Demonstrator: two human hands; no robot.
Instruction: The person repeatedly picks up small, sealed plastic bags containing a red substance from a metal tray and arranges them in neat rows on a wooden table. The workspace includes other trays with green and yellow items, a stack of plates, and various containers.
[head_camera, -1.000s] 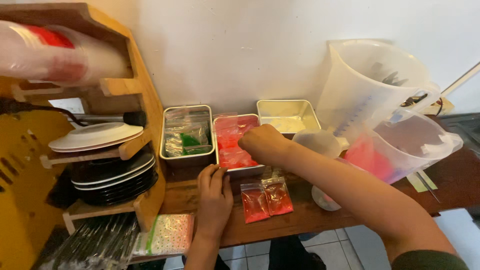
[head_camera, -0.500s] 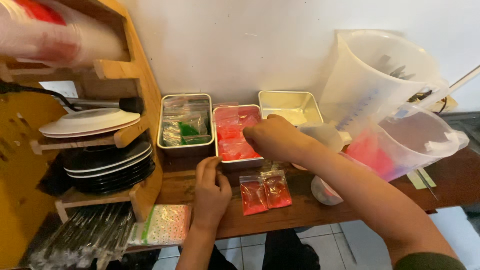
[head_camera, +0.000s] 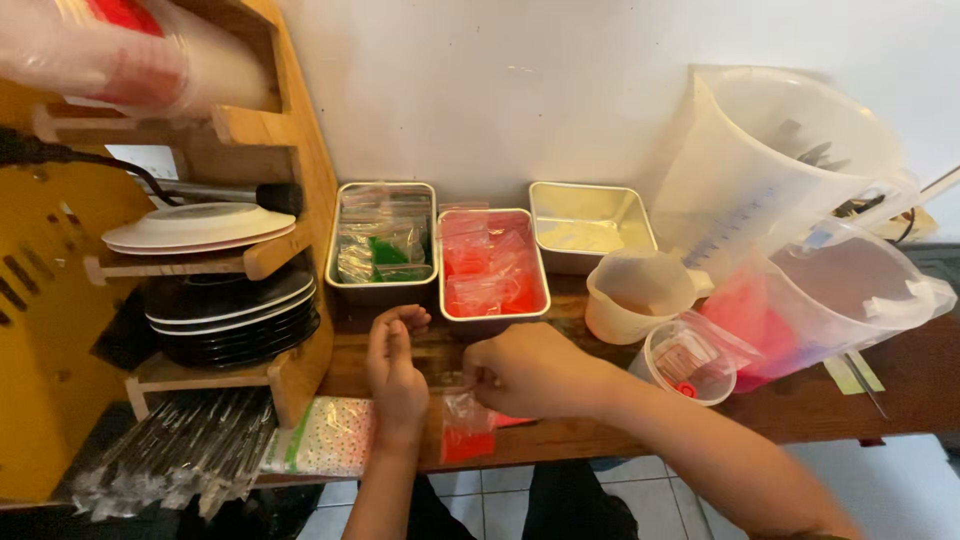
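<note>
The right hand (head_camera: 535, 372) pinches the top edge of a small clear bag (head_camera: 466, 428) with red stuff in its lower half, fingers closed on the plastic so the bag hangs over the front edge of the wooden counter (head_camera: 800, 410), just ahead of the person. The left hand (head_camera: 396, 365) sits just beside it, fingers curled loosely inward; it seems to hold nothing, though the fingertips are turned away and I cannot tell whether they touch the bag's top. Holding the bag by its mouth keeps the red contents down at the bottom. More red packets show under the right wrist, mostly hidden. Behind the hands three metal trays stand in a row against the wall, which keeps the sorts apart: the left tray (head_camera: 382, 243) has clear bags with something green, the middle tray (head_camera: 492, 262) is full of red bags, the right tray (head_camera: 590, 222) looks nearly bare. To the right stand a small pale jug (head_camera: 640, 295), a round tub (head_camera: 690, 360), and two big clear measuring jugs (head_camera: 780, 160), one holding red. To the left a wooden rack (head_camera: 270, 150) keeps plates (head_camera: 200, 228) stacked on shelves, with wrapped straws (head_camera: 180, 450) and a dotted bag (head_camera: 335, 435) below.
</note>
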